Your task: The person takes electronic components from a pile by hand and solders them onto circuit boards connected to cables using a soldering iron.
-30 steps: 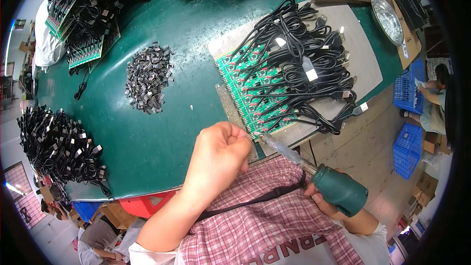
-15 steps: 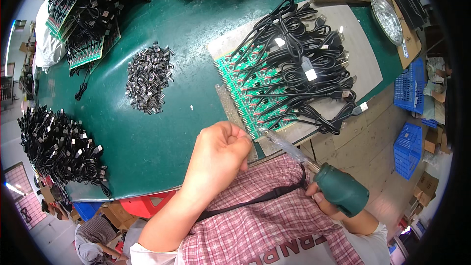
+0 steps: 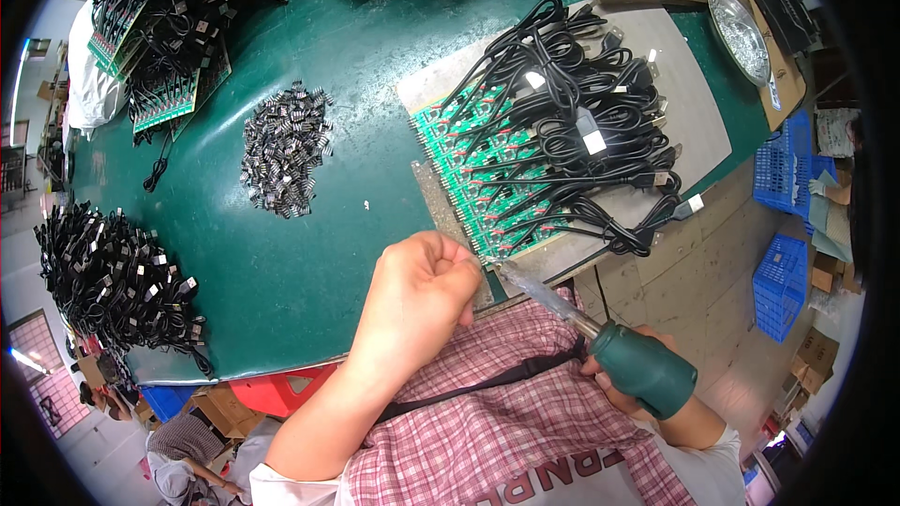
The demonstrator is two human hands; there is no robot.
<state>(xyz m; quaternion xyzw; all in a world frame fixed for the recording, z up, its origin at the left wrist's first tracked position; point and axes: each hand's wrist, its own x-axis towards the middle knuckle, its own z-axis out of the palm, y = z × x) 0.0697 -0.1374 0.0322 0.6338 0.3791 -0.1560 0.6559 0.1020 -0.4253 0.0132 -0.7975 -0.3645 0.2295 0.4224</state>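
Observation:
A panel of green circuit boards [image 3: 445,155] lies on a pale sheet, and several black USB cables [image 3: 562,136] run from it in coiled bundles to the right. My left hand [image 3: 420,292] is closed in a pinch beside the panel's near corner; what its fingertips hold is hidden. In my right hand [image 3: 615,395] is a soldering iron [image 3: 647,370] with a fat green handle. Its pale, wrapped-looking shaft points up and left, and the tip is at the panel's near corner, close to my left fingertips.
Small black parts with metal pins [image 3: 286,150] form a heap on the green table [image 3: 356,253]. Bundled cables [image 3: 117,281] lie at the left, with more boards and cables [image 3: 169,98] behind. A metal dish [image 3: 741,37] stands far right, above blue crates [image 3: 780,286] off the table.
The iron's handle has shifted slightly left and down with my right hand, and its tip has drawn a little down at the panel's corner. My left hand stays put.

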